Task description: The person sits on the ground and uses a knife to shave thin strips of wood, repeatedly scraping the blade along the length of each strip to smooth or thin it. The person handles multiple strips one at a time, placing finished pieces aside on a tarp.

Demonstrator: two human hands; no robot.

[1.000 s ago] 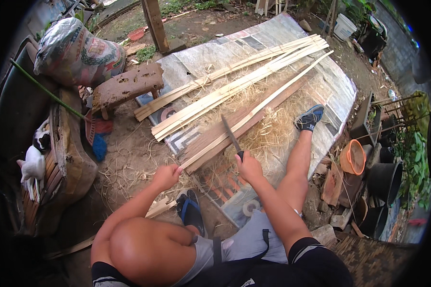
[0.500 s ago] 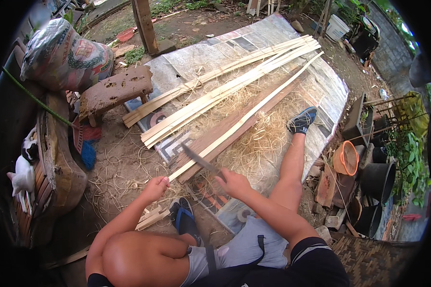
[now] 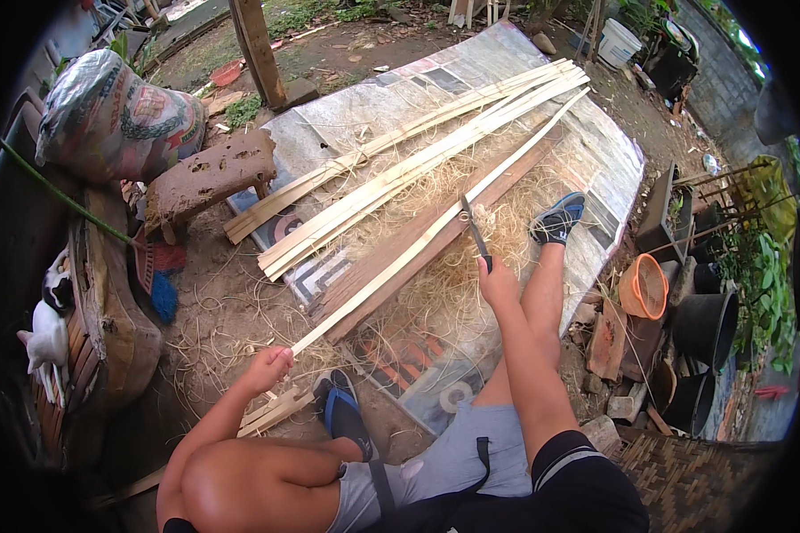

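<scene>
The person sits on the ground with one leg stretched out over a sheet of printed tarp (image 3: 587,151). The left hand (image 3: 271,366) is closed round the near end of a long pale bamboo strip (image 3: 436,229), which runs from that hand away to the far right, lying along a dark wooden plank (image 3: 391,266). The right hand (image 3: 500,282) is clamped on the handle of a knife (image 3: 474,228), whose blade points away and meets the strip about midway along its length. Loose shavings (image 3: 444,293) lie thick around the plank. More split strips (image 3: 400,169) lie in bundles just to the left, and a blue sandal (image 3: 345,417) sits near the left hand.

The risk, as it looks, lies in the blade's line: the outstretched leg and its dark shoe (image 3: 557,219) are just beside the knife, so a slip off the hard bamboo skin could carry the edge towards them. The strip is thin and springy, held at one end only, and could twist or ride up off the plank, making the cut wander or splitting it unevenly.
</scene>
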